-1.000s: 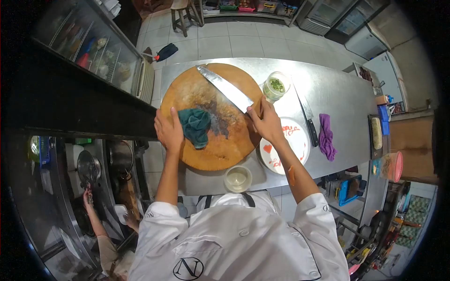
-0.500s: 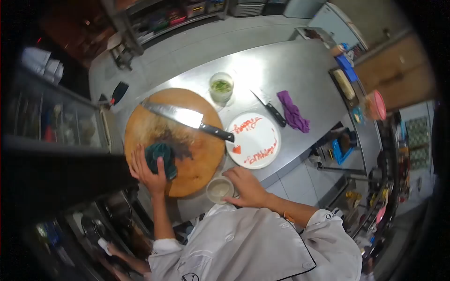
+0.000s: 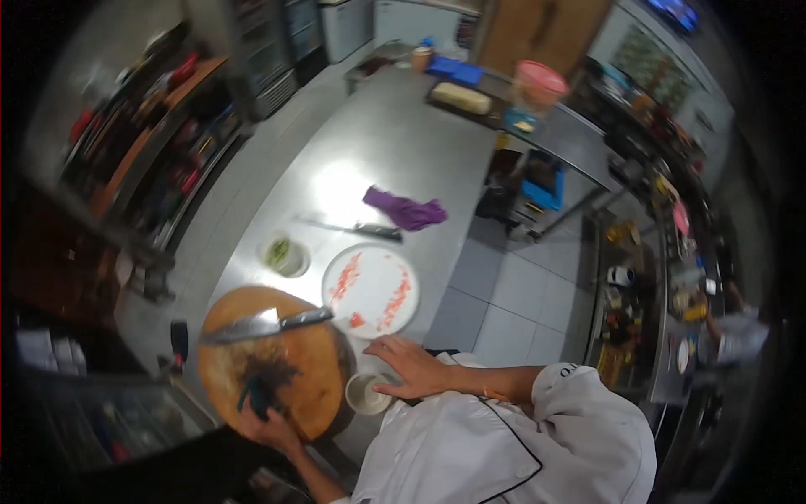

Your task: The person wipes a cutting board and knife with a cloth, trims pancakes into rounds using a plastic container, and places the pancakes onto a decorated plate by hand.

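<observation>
My left hand [image 3: 270, 428] is closed on a bunched dark green cloth [image 3: 255, 398] at the near edge of a round wooden chopping board [image 3: 315, 386]. My right hand [image 3: 416, 371] has its fingers spread apart beside a small pale bowl [image 3: 366, 403], its thumb at the rim. A large chef's knife [image 3: 260, 324] lies across the board, its black handle reaching toward a white plate [image 3: 375, 294]. Red lettering and a red heart mark the plate; the writing is blurred. Beyond the board stands a clear container [image 3: 285, 257] with chopped greens.
A smaller knife [image 3: 378, 231] and a purple cloth [image 3: 405, 208] lie on the steel table [image 3: 336, 143]. At its far end are a tray with a pale roll [image 3: 461, 98] and a pink-lidded tub [image 3: 539, 84]. Another person [image 3: 739, 332] is at the right.
My view has turned to the right, so the table appears rotated. My left hand and the green cloth are nearer the board's edge. The thumb of my right hand remains by the bowl.
</observation>
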Available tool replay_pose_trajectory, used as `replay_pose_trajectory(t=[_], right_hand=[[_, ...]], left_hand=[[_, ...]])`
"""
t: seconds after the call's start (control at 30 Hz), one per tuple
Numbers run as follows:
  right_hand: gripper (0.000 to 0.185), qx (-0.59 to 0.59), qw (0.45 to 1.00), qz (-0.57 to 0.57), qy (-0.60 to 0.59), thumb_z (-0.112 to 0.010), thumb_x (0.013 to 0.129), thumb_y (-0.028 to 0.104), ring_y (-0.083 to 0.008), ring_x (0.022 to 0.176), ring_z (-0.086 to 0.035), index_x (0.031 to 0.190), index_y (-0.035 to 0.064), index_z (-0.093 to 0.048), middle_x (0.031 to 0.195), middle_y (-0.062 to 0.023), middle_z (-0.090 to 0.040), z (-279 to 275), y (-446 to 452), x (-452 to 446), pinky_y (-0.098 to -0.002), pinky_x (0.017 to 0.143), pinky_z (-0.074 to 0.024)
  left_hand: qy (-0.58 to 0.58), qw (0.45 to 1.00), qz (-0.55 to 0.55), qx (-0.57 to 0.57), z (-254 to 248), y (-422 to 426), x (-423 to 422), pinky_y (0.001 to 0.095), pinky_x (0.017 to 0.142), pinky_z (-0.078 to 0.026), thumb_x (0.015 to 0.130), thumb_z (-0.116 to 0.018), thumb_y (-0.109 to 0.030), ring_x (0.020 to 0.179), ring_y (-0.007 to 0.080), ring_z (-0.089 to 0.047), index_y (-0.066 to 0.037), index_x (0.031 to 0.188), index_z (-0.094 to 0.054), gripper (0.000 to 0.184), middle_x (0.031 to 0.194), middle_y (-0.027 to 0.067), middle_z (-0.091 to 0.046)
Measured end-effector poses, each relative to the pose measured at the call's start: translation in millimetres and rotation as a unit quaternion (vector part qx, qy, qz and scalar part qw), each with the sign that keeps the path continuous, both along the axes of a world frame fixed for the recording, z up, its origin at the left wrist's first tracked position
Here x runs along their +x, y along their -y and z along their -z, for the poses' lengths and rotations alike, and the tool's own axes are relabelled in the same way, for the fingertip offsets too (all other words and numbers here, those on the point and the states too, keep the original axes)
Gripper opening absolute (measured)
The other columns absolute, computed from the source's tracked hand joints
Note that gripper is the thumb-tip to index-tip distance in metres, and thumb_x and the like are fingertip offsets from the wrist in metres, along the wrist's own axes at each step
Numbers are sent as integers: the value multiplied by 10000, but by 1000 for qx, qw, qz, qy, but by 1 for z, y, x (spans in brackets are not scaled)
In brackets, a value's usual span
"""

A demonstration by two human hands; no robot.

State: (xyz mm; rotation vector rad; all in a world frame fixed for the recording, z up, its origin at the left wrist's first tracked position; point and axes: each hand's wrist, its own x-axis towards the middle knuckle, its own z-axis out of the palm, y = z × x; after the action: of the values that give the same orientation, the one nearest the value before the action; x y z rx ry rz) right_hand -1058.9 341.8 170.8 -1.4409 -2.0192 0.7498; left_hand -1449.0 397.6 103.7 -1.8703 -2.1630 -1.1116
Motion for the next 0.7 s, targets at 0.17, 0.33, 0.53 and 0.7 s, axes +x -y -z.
replay_pose_trajectory(t=[0.17, 0.33, 0.53, 0.7], right_hand=[[564, -2, 988, 121, -96, -758, 1048, 376, -391, 1341, -593, 1460, 25, -600, 1391, -200, -630, 5, 16, 44, -512, 1171, -459], [444, -18, 937, 270, -220, -773, 1057, 263, -308, 1208, -706, 1435, 59, -657, 1250, -155, -721, 18, 47, 105, -452, 1060, -541], [292, -55, 890, 332, -308, -721, 1112, 222, -186, 1029, -711, 1344, 44, -714, 1089, -71, -755, 32, 91, 214, -357, 934, -556], [316, -64, 860, 388, -325, -720, 1126, 274, -130, 987, -700, 1336, 38, -731, 1071, -49, -776, 35, 141, 338, -312, 873, -550]], left_hand=[[208, 973, -87, 41, -43, -20, 11, 474, 1043, -575, 1084, -784, -280, 1151, 375, -742, 141, 1328, -714, 492, 1328, 292, -760], [103, 994, 39, 12, -131, -37, 104, 413, 1028, -563, 1097, -774, -336, 1083, 277, -713, 116, 1297, -725, 496, 1216, 212, -766], [693, 644, 240, -217, -166, -62, 330, 375, 1049, -579, 1073, -783, -188, 1205, 207, -720, 6, 1351, -729, 343, 1307, 99, -751], [548, 649, 404, -339, -172, -52, 495, 363, 998, -601, 1079, -758, -185, 1112, 193, -766, 35, 1340, -734, 342, 1203, 87, -800]])
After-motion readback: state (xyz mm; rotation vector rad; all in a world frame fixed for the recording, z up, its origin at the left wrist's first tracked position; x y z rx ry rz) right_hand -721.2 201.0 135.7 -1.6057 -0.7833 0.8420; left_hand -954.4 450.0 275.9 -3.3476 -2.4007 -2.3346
